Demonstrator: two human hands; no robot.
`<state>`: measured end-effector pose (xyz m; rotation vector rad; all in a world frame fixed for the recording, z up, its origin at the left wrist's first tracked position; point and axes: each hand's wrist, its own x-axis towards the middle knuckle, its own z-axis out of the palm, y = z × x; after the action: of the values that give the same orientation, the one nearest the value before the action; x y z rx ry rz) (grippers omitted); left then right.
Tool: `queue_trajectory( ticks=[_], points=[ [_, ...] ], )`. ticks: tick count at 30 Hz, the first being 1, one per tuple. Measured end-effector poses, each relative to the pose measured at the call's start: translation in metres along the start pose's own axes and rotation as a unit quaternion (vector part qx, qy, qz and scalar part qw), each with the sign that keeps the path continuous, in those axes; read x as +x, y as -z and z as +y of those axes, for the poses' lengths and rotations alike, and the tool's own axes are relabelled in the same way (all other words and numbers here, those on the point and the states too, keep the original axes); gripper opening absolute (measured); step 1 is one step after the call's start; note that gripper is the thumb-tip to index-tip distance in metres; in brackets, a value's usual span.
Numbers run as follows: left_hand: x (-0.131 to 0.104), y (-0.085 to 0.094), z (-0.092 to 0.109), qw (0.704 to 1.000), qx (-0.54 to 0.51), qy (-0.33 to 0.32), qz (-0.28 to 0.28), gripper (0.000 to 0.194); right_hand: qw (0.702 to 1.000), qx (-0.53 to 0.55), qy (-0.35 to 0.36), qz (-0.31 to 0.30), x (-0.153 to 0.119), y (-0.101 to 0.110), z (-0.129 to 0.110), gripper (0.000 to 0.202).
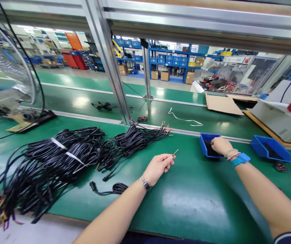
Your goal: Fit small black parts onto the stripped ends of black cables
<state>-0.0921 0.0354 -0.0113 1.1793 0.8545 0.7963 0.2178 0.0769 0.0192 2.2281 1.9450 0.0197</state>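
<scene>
My left hand [160, 166] is closed in a pinch above the green bench, holding a cable end [175, 152] with a yellowish wire tip sticking out past the fingers. Beside my left forearm lies a coiled black cable [120, 187] with a round connector; the arm hides whether it runs up to the hand. My right hand [221, 146] reaches into a small blue bin [203, 149] of dark small parts. Its fingers are curled down among them, and what they grip is hidden.
A large bundle of black cables [66, 152] tied with white bands lies at the left, with a smaller cable pile [132, 142] beside it. Another blue bin [272, 149] stands right. A metal post [109, 64] rises behind the cables. Cardboard [223, 104] lies at the back.
</scene>
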Motion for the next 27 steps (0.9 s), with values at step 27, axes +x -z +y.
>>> queue_trajectory(
  ticks=[27],
  points=[
    [-0.001,0.006,0.011,0.992,-0.11,-0.035,0.043,0.024,0.574,0.803,0.156,0.036,-0.049,0.023,-0.157,0.015]
  ],
)
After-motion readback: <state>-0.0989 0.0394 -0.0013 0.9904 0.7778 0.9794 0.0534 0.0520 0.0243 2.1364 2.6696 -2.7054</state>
